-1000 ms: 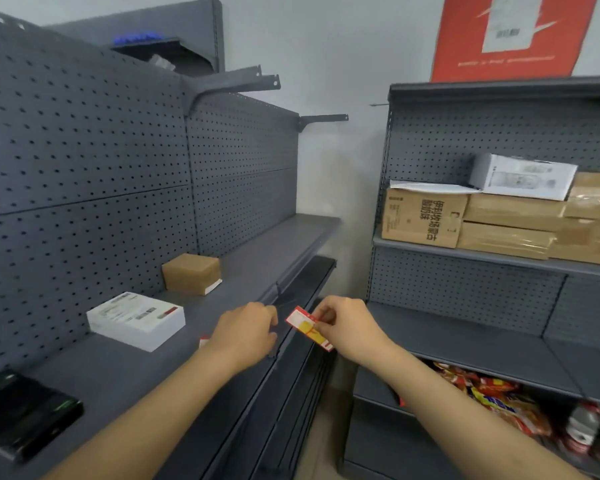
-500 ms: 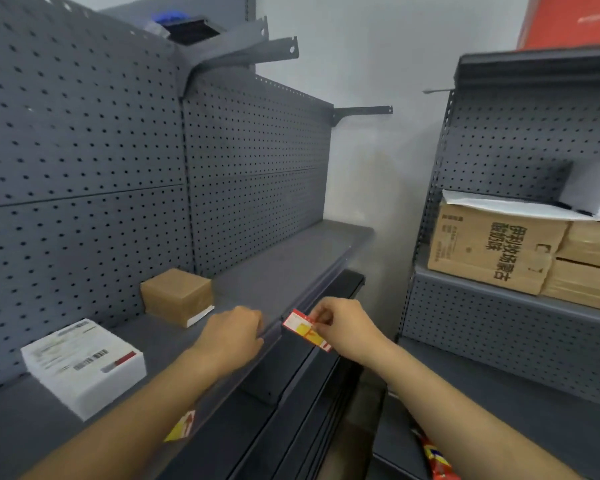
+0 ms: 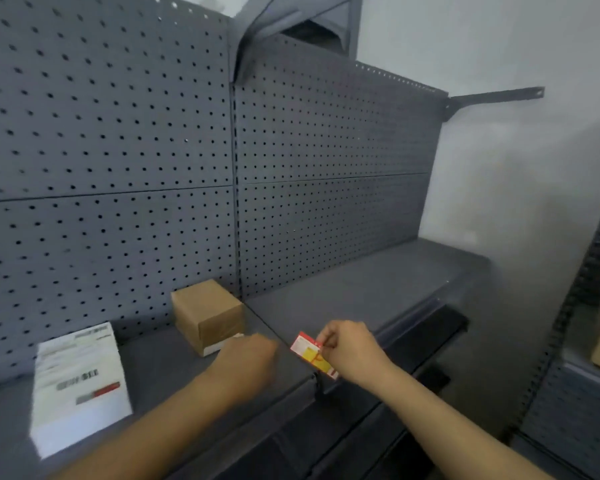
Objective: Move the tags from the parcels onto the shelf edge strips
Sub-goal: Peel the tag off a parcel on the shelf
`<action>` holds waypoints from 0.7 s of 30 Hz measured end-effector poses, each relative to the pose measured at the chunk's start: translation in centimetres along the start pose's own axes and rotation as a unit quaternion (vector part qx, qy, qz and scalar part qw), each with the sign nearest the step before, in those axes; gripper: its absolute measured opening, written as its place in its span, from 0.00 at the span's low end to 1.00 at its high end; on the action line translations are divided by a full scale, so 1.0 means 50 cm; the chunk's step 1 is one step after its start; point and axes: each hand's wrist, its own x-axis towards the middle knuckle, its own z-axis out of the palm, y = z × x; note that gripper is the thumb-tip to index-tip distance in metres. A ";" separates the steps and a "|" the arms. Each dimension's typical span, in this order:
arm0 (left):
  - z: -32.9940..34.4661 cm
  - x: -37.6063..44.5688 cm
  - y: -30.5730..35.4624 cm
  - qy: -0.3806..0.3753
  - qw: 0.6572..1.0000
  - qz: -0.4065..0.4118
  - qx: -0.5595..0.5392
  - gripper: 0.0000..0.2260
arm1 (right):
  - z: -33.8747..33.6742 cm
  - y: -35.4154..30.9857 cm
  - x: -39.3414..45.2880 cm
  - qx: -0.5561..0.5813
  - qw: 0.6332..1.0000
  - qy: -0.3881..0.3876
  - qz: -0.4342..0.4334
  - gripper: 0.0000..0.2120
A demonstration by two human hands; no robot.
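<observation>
Already the tag (red and yellow) is pinched in the right hand, held at the shelf edge strip, not yet seated. At its nine o'clock the left hand hangs loosely curled, holding nothing. Farther out at ten o'clock sits the brown parcel, at eight the white parcel. Most of the tagging probably remains.
</observation>
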 end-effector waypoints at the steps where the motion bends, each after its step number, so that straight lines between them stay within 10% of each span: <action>1: 0.006 0.006 0.002 -0.006 1.000 -0.017 0.000 0.09 | 0.007 0.009 0.021 0.001 1.000 -0.017 -0.015 0.07; 21: 0.055 -0.128 0.046 0.044 0.979 -0.185 -0.081 0.11 | 0.066 0.018 0.100 0.089 0.950 -0.173 -0.243 0.07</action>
